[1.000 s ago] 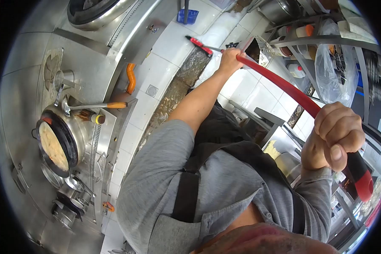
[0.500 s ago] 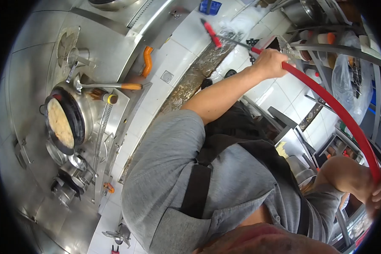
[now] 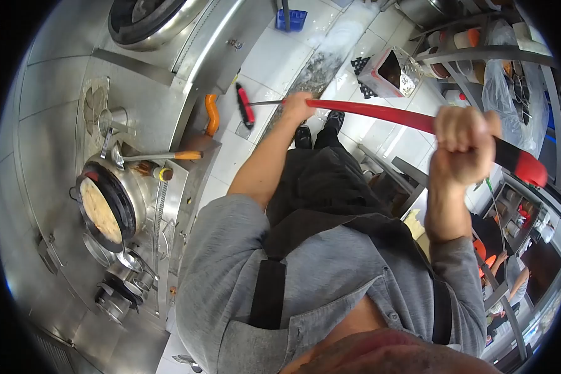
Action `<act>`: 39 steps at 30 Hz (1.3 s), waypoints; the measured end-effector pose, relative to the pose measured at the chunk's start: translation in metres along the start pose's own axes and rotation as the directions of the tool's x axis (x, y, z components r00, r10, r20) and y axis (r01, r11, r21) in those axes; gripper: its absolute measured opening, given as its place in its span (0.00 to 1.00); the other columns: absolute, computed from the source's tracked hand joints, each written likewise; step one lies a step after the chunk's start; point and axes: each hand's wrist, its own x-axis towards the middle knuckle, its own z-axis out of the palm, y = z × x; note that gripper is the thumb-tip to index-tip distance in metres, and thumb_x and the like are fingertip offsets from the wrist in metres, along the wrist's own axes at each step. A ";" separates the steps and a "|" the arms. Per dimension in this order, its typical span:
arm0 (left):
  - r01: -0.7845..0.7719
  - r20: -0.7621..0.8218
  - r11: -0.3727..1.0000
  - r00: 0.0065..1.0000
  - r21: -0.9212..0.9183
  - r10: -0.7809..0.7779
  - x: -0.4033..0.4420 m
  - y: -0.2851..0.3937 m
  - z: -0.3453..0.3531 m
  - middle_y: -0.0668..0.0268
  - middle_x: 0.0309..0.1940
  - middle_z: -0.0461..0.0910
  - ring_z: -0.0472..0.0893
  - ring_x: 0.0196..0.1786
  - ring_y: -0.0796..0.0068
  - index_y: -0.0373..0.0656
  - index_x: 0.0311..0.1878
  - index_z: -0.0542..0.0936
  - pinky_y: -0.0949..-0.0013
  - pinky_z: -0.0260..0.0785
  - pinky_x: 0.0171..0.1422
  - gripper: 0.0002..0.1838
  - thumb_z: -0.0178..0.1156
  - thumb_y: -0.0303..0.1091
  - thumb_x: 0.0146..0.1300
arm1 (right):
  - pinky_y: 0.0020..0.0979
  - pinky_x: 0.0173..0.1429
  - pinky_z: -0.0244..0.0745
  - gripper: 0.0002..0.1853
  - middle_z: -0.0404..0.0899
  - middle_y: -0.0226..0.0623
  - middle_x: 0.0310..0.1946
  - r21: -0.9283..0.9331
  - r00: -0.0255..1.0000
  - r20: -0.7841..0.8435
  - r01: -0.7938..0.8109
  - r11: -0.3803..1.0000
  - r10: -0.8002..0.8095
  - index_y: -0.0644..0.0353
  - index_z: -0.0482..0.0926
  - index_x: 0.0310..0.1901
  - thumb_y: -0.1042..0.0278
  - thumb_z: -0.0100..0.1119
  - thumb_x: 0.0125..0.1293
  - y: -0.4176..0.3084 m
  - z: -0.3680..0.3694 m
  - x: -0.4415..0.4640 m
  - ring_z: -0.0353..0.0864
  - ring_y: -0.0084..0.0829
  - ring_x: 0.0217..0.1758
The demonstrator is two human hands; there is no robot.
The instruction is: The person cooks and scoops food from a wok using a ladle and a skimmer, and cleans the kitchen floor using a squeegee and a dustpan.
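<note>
A long red pole [image 3: 374,111] with a narrow red-and-black head [image 3: 244,107] stretches across the view; whether that head is a brush or a squeegee I cannot make out. My left hand [image 3: 299,107] is closed around the pole near its head end. Further up, my right hand [image 3: 464,142] grips the pole in a fist, close to the red-tipped black end [image 3: 530,169]. The head is over the white tiled floor [image 3: 230,163], beside the metal counter; whether it touches the tiles is unclear.
On the counter at left, a wok [image 3: 121,209] holds something pale and flat, near a ladle [image 3: 159,157]. Foam [image 3: 349,31] lies along the wet floor channel. A square tin [image 3: 391,70] and metal shelving [image 3: 492,55] stand at right. Other people [image 3: 511,280] are at lower right.
The pole's head has moved left and down in the view, from the channel toward the counter. Both hands shifted with it; my right hand rose from the lower right edge.
</note>
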 end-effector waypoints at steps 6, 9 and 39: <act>-0.235 -0.089 0.962 0.970 -0.136 0.225 0.088 0.115 0.028 0.52 0.24 0.78 0.78 0.33 0.51 0.41 0.21 0.77 0.56 0.70 0.40 0.09 0.59 0.37 0.43 | 0.25 0.16 0.50 0.12 0.54 0.25 0.10 -0.159 0.981 0.141 0.157 0.975 -0.135 0.54 0.58 0.20 0.74 0.44 0.60 -0.061 -0.025 0.043 0.50 0.18 0.10; -0.306 -0.075 0.934 0.952 -0.185 0.297 0.131 0.150 0.048 0.54 0.22 0.77 0.78 0.31 0.52 0.42 0.19 0.75 0.57 0.69 0.36 0.09 0.61 0.37 0.43 | 0.25 0.17 0.51 0.11 0.54 0.25 0.10 -0.211 0.974 0.102 0.222 0.952 -0.204 0.54 0.59 0.20 0.73 0.44 0.60 -0.076 -0.049 0.064 0.50 0.18 0.10; 0.661 -0.171 0.600 0.596 -0.451 -0.784 0.468 -0.171 0.013 0.48 0.54 0.71 0.75 0.53 0.57 0.31 0.53 0.72 0.64 0.70 0.52 0.34 0.69 0.44 0.45 | 0.28 0.25 0.48 0.23 0.47 0.23 0.13 -0.758 0.599 -0.356 0.264 0.597 -0.717 0.50 0.53 0.14 0.64 0.50 0.65 -0.038 -0.105 0.268 0.46 0.20 0.16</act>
